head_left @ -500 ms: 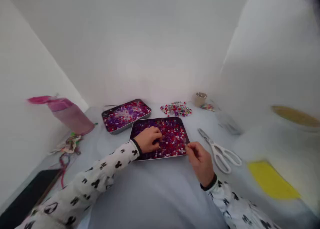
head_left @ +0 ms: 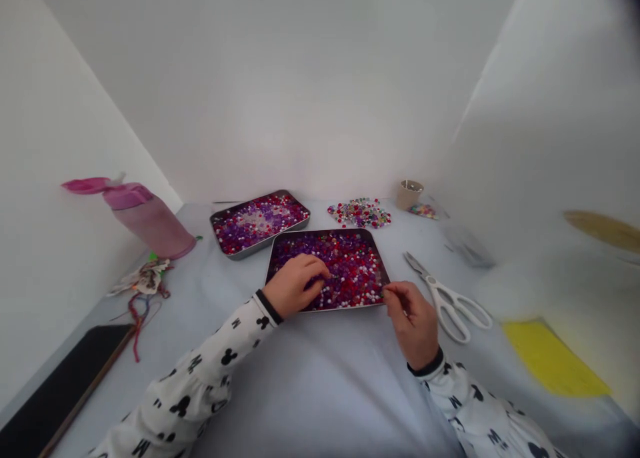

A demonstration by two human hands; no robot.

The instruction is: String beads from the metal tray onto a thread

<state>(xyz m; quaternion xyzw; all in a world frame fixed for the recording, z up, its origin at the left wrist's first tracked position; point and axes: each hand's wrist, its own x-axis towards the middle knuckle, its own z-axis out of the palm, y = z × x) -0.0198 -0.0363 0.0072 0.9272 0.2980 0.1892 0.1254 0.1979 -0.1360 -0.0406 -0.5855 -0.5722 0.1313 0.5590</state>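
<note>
A dark metal tray [head_left: 274, 251] lies in front of me, filled with small purple, red and white beads [head_left: 350, 265]. My left hand [head_left: 297, 281] reaches over its left half with bent fingers down at the beads; a gap shows between thumb and forefinger, and nothing is visible in it. At the tray's front right corner is my right hand [head_left: 410, 318], thumb and forefinger pinched together. Something tiny may be between those fingertips, too small to name. White-handled scissors [head_left: 450, 301] lie just right of the right hand, blades pointing away.
Behind, on the left, a second bead tray [head_left: 250, 248] touches the first. A heap of mixed beads [head_left: 359, 213], a small beige cup [head_left: 410, 195] and a clear bag [head_left: 470, 246] lie beyond. Pink bottle [head_left: 153, 221], tangled threads [head_left: 141, 305], black flat object [head_left: 65, 385] left; yellow sheet [head_left: 555, 358] right.
The whole view has shifted slightly, so things sit a little further right and higher. My left thumb and forefinger are closer together over the beads. My right hand keeps its pinch at the corner.
</note>
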